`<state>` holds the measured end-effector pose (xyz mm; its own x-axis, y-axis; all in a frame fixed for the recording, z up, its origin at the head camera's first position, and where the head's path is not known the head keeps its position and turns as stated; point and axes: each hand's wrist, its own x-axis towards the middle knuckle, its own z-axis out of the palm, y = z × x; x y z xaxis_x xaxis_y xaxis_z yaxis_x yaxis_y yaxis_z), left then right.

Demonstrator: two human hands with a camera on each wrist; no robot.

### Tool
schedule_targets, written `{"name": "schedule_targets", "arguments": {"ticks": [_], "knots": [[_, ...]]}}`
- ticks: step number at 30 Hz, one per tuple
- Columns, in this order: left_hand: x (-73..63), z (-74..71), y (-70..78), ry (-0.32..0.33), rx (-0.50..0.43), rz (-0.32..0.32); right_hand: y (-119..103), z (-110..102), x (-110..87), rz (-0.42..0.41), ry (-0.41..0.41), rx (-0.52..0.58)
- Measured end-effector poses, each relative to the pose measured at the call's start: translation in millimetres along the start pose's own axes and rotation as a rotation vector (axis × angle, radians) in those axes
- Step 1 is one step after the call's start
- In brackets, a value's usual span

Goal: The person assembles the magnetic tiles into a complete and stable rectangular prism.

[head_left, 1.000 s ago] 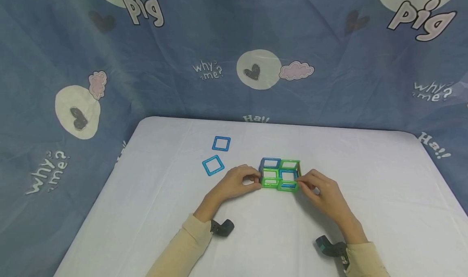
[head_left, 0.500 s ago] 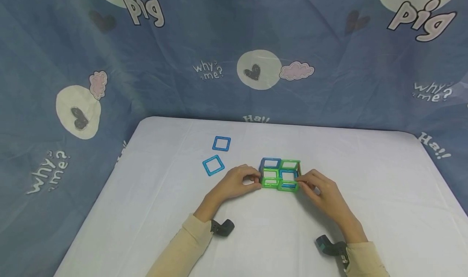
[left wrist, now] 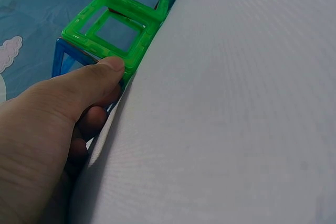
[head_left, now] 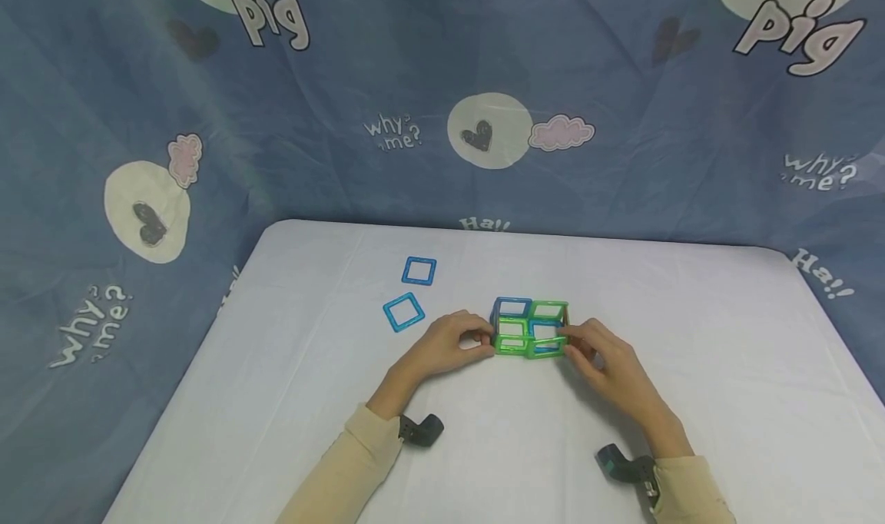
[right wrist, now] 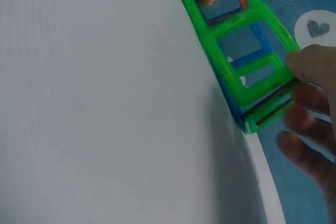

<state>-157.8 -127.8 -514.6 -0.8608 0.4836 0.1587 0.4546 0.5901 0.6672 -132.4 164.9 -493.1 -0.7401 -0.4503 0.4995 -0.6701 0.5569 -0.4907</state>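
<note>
A box of green and blue magnetic tiles (head_left: pixel 530 328) stands on the white table, two squares wide. At its left end my left hand (head_left: pixel 452 343) grips it, the thumb lying on a green front tile (left wrist: pixel 106 49) in the left wrist view and the other fingers bent behind. My right hand (head_left: pixel 611 366) pinches the right front green tile (right wrist: pixel 224 72) at its outer edge. In the right wrist view a narrow gap shows along that tile's side, next to the box's green end. The box's far side is mostly hidden.
Two loose blue square tiles, an upper one (head_left: pixel 419 271) and a lower, turned one (head_left: pixel 404 313), lie flat left of the box. A blue patterned cloth (head_left: pixel 429 186) hangs behind the white table (head_left: pixel 332 278).
The lower edge of the right front green tile has swung in toward the box. My right fingertips have shifted slightly up and back; the left hand holds its place.
</note>
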Motion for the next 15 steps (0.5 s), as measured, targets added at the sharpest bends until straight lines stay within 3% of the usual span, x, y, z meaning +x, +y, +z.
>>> {"name": "schedule_targets", "arguments": {"ticks": [7, 15], "knots": [[0.1, -0.5, 0.3, 0.002, -0.006, 0.006, -5.9, 12.8, 9.0, -0.078, 0.089, -0.029], [0.8, -0.4, 1.2, 0.001, 0.004, -0.006, -18.7, 32.9, 14.2, -0.044, 0.104, -0.075]]}}
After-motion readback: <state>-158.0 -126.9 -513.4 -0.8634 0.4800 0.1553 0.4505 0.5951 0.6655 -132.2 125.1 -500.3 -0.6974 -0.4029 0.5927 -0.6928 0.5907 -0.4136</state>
